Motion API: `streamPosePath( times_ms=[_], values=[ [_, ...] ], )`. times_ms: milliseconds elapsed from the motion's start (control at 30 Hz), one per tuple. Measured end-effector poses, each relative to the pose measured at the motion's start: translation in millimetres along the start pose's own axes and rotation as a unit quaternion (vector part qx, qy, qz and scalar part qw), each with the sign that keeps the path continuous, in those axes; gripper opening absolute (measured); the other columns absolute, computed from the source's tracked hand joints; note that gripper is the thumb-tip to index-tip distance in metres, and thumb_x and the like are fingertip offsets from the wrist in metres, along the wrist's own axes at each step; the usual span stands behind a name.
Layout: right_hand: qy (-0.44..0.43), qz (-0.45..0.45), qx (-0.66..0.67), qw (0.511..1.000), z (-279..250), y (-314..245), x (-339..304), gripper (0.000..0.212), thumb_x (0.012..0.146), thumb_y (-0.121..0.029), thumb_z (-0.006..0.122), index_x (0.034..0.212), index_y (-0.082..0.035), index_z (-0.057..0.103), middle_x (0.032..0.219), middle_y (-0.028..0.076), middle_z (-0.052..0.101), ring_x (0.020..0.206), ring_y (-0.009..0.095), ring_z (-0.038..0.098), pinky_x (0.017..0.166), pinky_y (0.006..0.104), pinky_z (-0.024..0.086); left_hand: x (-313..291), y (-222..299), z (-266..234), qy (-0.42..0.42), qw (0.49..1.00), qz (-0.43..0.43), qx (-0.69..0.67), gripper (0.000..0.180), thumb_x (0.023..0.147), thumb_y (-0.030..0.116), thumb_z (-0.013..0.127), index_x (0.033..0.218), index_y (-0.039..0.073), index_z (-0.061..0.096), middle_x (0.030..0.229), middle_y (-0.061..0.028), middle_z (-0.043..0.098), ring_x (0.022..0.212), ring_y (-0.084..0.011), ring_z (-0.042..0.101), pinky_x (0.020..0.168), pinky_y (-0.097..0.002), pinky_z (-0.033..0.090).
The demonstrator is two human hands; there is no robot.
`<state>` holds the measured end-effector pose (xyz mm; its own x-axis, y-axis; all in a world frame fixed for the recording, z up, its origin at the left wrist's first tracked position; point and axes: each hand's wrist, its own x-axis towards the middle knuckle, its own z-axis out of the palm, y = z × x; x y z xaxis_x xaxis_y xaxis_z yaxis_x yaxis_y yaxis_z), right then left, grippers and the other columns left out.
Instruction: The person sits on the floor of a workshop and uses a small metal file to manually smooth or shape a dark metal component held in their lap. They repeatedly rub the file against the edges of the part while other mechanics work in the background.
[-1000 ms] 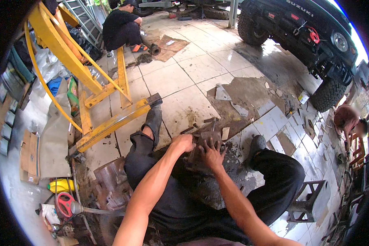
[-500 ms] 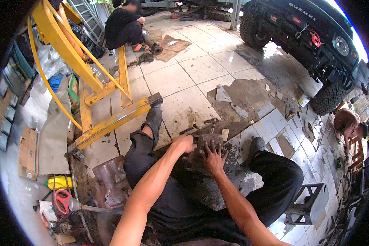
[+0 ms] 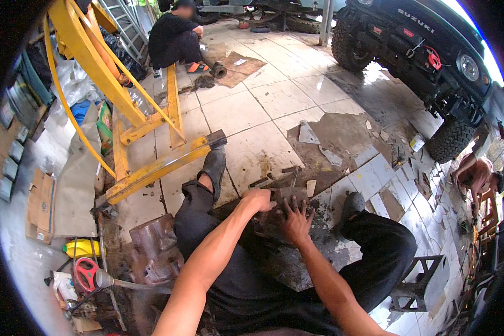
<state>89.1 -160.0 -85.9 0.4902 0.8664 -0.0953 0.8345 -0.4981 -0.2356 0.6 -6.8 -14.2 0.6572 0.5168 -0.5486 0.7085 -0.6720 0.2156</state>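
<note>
Between my legs lies a blocky, brownish, dirty metal part (image 3: 290,194), low on the stained floor. My right hand (image 3: 298,224) rests flat on it with its fingers spread. At the part's left edge my left hand (image 3: 257,200) is closed, knuckles up; what it grips is hidden beneath the fingers. Just beyond the hands lie a thin metal tool (image 3: 294,178) and a dark bar-like piece (image 3: 259,182). A larger rusty-brown metal casting (image 3: 154,246) sits left of my left leg.
A yellow steel frame (image 3: 157,182) stands at left, near a yellow bottle (image 3: 82,248). A hollow concrete block (image 3: 423,283) is at right. Broken tiles (image 3: 369,171) lie ahead, below a dark vehicle (image 3: 414,50). One person (image 3: 173,36) squats far off; another (image 3: 479,176) bends at right.
The whole view has shifted slightly. Both hands stay at the metal part in nearly the same pose. Small orange specks now show near the person at right.
</note>
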Motion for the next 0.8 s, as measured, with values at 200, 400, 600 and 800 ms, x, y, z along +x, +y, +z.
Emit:
streamPosePath(
  times_ms=[200,400,600,800],
  values=[
    [-0.013,0.005,0.017,1.0,7.4,0.9,29.7,0.058,0.091,-0.057,0.041,0.143,-0.03,0.036,0.153,0.002,0.024,0.142,0.033,0.018,0.109,0.0642,0.009,10.8,-12.1,11.0,-0.011,1.0,-0.001,0.007,0.052,0.085,0.046,0.059,0.114,0.004,0.063,0.118,-0.0152,0.062,0.108,-0.0322,0.06,0.087,-0.0455,0.049],
    [-0.023,0.009,-0.019,1.0,0.6,-14.7,5.5,0.056,0.09,-0.052,0.047,0.141,-0.031,0.039,0.153,0.0,0.026,0.14,0.032,0.023,0.108,0.0671,0.009,17.5,-16.7,17.2,-0.001,1.0,0.007,-0.013,0.053,0.085,0.047,0.059,0.116,0.004,0.062,0.119,-0.0136,0.062,0.109,-0.0325,0.059,0.087,-0.0466,0.049],
    [-0.015,-0.01,-0.026,1.0,8.1,2.1,45.1,0.055,0.09,-0.051,0.048,0.141,-0.032,0.039,0.153,0.001,0.026,0.14,0.032,0.025,0.106,0.0695,0.01,10.7,-10.2,11.6,0.01,1.0,0.012,-0.01,0.051,0.085,0.047,0.058,0.115,0.005,0.062,0.118,-0.014,0.062,0.109,-0.0324,0.059,0.088,-0.0461,0.049],
    [-0.022,-0.014,-0.075,0.997,21.6,-2.3,19.0,0.055,0.088,-0.049,0.051,0.14,-0.031,0.041,0.152,0.001,0.029,0.139,0.033,0.026,0.105,0.0702,0.01,-3.2,-3.1,-4.7,-0.006,1.0,-0.011,-0.007,0.055,0.084,0.047,0.059,0.119,0.005,0.059,0.119,-0.0145,0.062,0.11,-0.0329,0.058,0.09,-0.0462,0.048]
  ],
)
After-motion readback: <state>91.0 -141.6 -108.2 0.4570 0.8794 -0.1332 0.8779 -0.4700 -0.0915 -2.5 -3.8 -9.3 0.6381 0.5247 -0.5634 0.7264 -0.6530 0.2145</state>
